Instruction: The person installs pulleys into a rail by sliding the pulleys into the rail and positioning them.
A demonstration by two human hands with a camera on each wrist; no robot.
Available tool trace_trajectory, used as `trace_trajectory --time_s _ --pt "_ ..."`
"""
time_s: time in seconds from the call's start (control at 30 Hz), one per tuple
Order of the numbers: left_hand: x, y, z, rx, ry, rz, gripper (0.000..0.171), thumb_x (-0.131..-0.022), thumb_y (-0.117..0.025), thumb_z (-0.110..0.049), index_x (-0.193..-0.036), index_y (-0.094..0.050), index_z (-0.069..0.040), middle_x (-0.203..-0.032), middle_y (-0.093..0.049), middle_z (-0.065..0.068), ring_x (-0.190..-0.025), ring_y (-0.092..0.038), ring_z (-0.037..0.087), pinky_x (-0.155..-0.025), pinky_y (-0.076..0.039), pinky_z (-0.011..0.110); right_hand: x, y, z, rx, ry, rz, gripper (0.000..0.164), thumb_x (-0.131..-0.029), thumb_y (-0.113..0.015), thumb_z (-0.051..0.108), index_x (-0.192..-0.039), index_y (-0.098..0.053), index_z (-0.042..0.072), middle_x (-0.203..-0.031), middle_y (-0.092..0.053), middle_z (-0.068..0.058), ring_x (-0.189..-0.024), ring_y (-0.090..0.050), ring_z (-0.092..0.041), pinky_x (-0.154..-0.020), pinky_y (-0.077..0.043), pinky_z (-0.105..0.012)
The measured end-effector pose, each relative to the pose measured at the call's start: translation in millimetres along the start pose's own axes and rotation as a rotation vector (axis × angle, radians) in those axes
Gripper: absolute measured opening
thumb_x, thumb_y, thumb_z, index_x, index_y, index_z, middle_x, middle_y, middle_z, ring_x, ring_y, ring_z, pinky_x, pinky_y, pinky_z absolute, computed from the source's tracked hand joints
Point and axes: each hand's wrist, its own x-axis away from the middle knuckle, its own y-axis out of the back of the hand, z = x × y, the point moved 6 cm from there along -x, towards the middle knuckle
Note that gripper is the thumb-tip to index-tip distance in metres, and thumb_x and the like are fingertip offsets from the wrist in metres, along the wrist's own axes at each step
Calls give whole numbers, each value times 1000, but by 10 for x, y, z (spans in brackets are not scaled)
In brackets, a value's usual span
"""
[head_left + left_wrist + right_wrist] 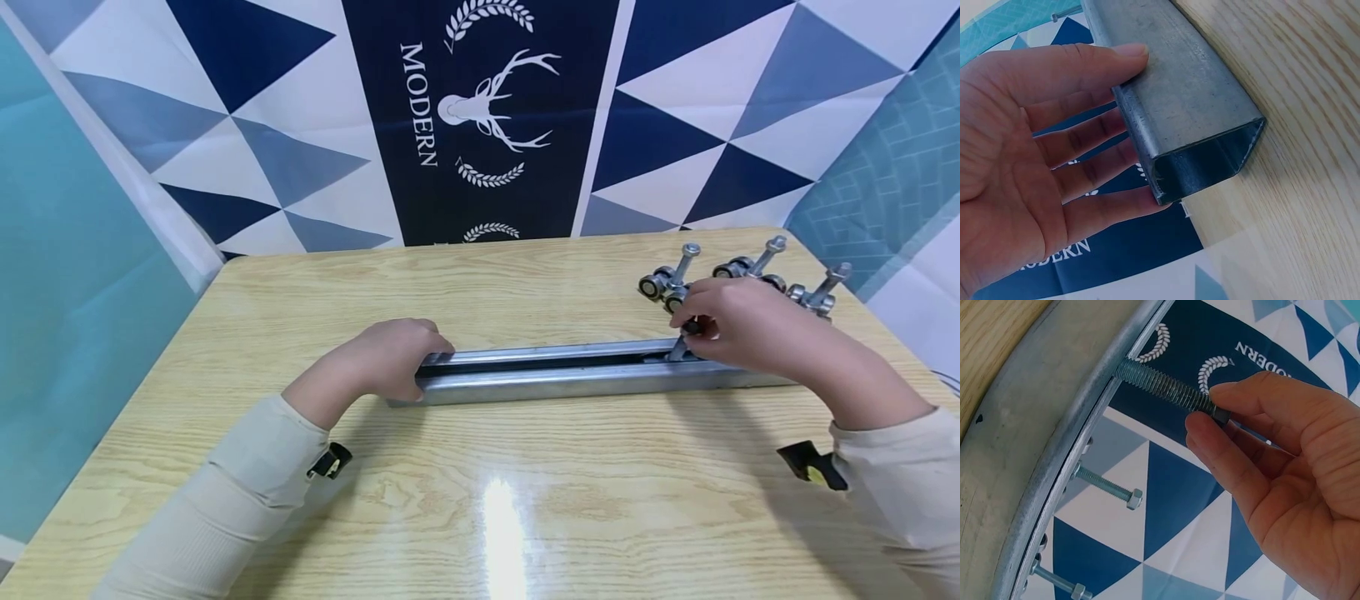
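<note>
A long galvanized steel channel track (555,386) lies across the wooden table, its slot facing up. At its left end, my left hand (386,358) grips the track, thumb on the near side and fingers on the far side. The left wrist view shows the track's hollow, open end (1210,162) just past my little finger. Near the other end, a threaded bolt (1163,386) stands up out of the slot. My right hand (750,329) pinches the dark tip of this bolt between thumb and fingertips. Whatever the bolt is fixed to inside the track is hidden.
Behind the track's right part stand several roller trolleys with upright bolts: a left one (660,283), a middle one (756,265) and a right one (819,296). Beyond the table's (487,300) far edge hangs a patterned sheet (300,125) with triangles and a deer head.
</note>
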Motion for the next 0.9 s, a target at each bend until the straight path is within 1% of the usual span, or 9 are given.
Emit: trace_trajectory --time_s 0.27,0.5,0.77,0.9 --pt "-2 2 -6 -7 4 1 49 -60 -75 -9 -107 -61 -12 -99 -57 1 -83 -51 12 -74 -44 30 -55 -25 50 -4 -2 21 21 -62 -72 0 -77 -66 14 -75 -54 6 -56 -41 -2 -47 -37 -22" --pt "-2 8 -4 -16 2 -4 49 -60 -74 -9 -107 -62 -12 -98 -58 0 -82 -50 12 -73 -44 30 -109 -34 101 -22 9 12 20 -63 -70 0 -77 -66 13 -76 -56 5 -55 -42 -3 -48 -37 -22" --pt "1 11 -10 -23 -3 -10 47 -60 -75 -9 -105 -62 -13 -97 -58 0 -81 -50 12 -72 -44 30 -170 -59 153 -41 8 44 19 -64 -71 1 -79 -67 12 -75 -54 5 -57 -43 -3 -48 -39 -21" --pt "-2 10 -12 -24 -8 -16 46 -60 -75 -9 -104 -63 -13 -95 -58 0 -80 -50 12 -71 -44 30 -189 -64 196 -44 22 33 19 -64 -70 0 -78 -67 12 -76 -54 4 -57 -43 -3 -48 -39 -20"
